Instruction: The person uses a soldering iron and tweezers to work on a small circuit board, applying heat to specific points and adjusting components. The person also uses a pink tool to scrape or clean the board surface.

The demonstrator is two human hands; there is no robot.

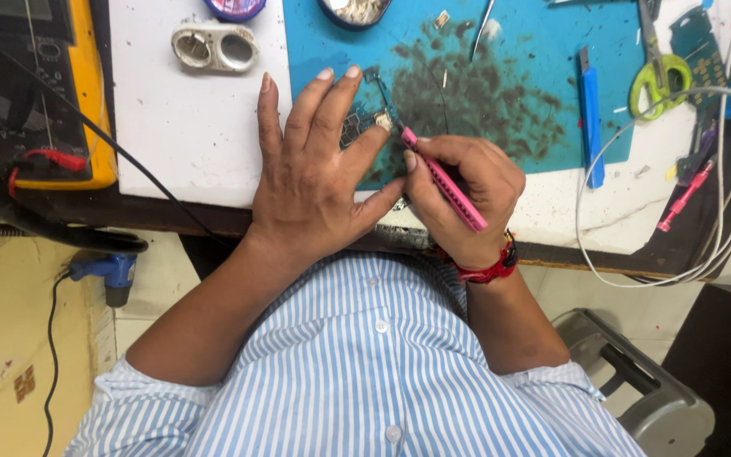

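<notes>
At the far left of the worktop (196, 144) sits a yellow multimeter (40, 93) with a red probe clip lying on it and a black lead trailing off toward the front edge. Next to it, on the white part of the surface, lies a small pale two-holed fitting (214, 47).

The left hand (315, 178) lies flat, fingers spread and straight, pressing down on a small circuit board (364, 123) that rests on the stained blue mat (484, 93); most of the board is hidden under the fingers, so only its upper right corner shows. The hand grips nothing; it simply pins the board in place.

The right hand (463, 199) is closed in a pen-style hold around a slim pink tool (443, 182), whose tip meets the board's exposed edge just past the left index finger (whether it is a blade or a pry tip is too small to tell). A red band circles that wrist.

This looks like the working step itself: scraping or prying at a part on the board while it is held still. The next move seems to call for steady downward pressure from the left hand and short, controlled strokes with the tip, since a slip would run toward the fingers.

Farther right lie a blue knife (590, 118), green-handled scissors (660, 76) and looping white cables (721, 211).
</notes>
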